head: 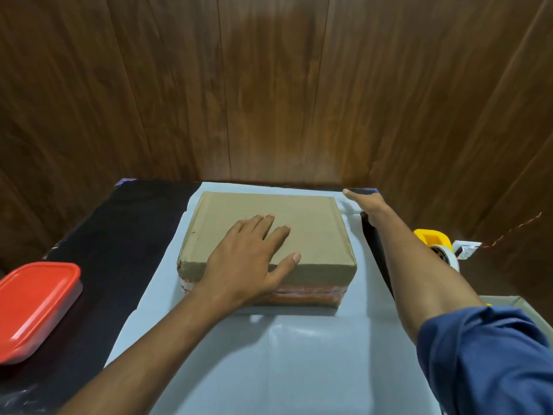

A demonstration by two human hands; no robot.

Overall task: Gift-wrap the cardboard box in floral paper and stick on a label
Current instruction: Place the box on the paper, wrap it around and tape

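A brown cardboard box (pixel 311 223) lies flat on a sheet of wrapping paper (pixel 269 354) that shows its plain pale side. The box's near side has orange-red bands. My left hand (pixel 254 256) rests flat on top of the box, fingers spread, near its front edge. My right hand (pixel 369 206) reaches to the far right corner of the paper, beyond the box; its fingers seem to pinch the paper's edge there, though the grip is partly hidden.
The black table (pixel 119 235) ends at a wooden wall. A red-lidded plastic container (pixel 36 307) sits at the left. A yellow tape dispenser (pixel 437 244) with a tape roll is at the right behind my forearm. An open carton's edge (pixel 520 307) shows lower right.
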